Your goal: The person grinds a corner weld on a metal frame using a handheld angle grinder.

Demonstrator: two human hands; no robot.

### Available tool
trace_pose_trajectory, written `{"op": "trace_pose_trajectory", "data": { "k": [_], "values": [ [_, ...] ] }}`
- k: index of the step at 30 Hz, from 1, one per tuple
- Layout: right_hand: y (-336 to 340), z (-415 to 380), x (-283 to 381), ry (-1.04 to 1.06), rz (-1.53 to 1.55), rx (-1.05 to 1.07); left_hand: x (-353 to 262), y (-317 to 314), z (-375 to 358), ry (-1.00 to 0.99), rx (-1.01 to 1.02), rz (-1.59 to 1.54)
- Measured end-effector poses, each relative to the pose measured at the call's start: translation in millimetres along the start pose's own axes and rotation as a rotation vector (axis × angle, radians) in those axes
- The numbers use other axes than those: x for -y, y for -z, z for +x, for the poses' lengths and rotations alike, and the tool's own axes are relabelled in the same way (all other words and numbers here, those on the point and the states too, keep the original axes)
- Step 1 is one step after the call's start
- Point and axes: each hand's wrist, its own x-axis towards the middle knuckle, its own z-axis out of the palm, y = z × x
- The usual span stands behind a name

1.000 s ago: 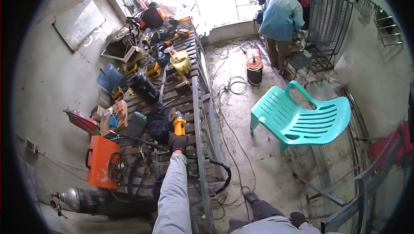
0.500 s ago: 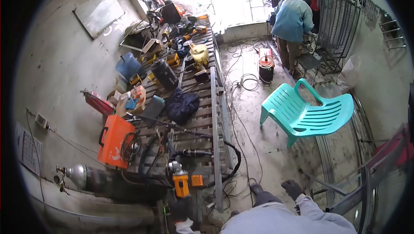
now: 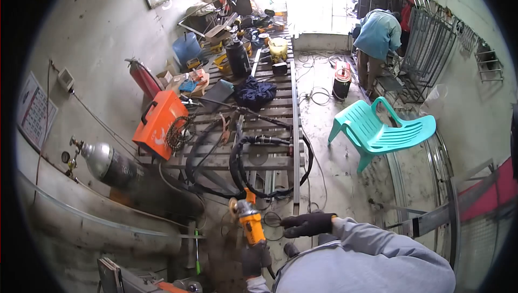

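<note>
My left hand [image 3: 254,260], in a dark glove, is wrapped round the lower end of a yellow angle grinder [image 3: 252,227] at the bottom centre. The grinder's disc end points up and to the left, near the lower edge of the slatted metal table [image 3: 259,162]. To its right, my right hand [image 3: 308,225], also in a dark glove, reaches left across my body with the fingers stretched out and nothing in them. A gap separates its fingertips from the grinder.
Black hoses [image 3: 308,169] loop over the table edge. An orange case [image 3: 161,123] and a gas cylinder [image 3: 116,166] stand left. A green chair [image 3: 377,131] is right. A person [image 3: 377,36] bends over at the back. Cables trail across the floor.
The grinder is now nearer my body, off the table, in my left hand. My right hand has moved left towards it. The view has turned, shifting the room in the frame.
</note>
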Motion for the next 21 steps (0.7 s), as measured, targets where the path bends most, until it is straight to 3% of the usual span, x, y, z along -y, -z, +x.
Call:
{"op": "trace_pose_trajectory", "data": {
  "k": [2, 3, 4, 5, 7, 8, 10, 14, 16, 21],
  "values": [
    [-30.5, 28.8, -6.4, 0.138, -0.065, 0.011, 23.3, 23.6, 21.4, 0.096, 0.208, 0.103],
    [-46.0, 45.8, -12.4, 0.186, 0.115, 0.055, 11.7, 19.4, 12.9, -0.147, 0.263, 0.357],
    [-58.7, 56.1, -16.8, 0.236, 0.294, 0.096, -9.0, -0.8, 2.5, -0.256, 0.313, 0.411],
    [-68.7, 55.0, -16.3, 0.115, 0.592, 0.005, -29.8, -21.1, -8.0, -0.37, 0.356, 0.461],
    [-83.2, 52.3, -12.2, 0.309, 0.85, -0.232, -47.5, -42.3, -19.5, -0.573, 0.435, 0.618],
    [-76.7, 35.8, 9.9, 0.328, 0.891, -0.208, -65.9, -55.6, -35.9, -0.691, 0.428, 0.675],
    [-72.3, 31.5, -13.8, 0.303, 1.077, -0.259, -57.0, -63.7, -33.8, -0.38, 0.535, 0.45],
    [-61.5, 2.6, -10.9, 0.5, 1.094, -0.387, -39.5, -71.9, -32.2, -0.22, 0.52, 0.456],
    [-47.8, -4.0, -28.5, 0.518, 1.056, -0.494, -16.1, -58.1, -15.5, -0.03, 0.646, 0.491],
    [-10.8, -50.3, -60.9, 0.627, 1.244, -0.692, -3.7, -83.1, -7.1, -0.03, 0.79, 0.551]
  ]
}}
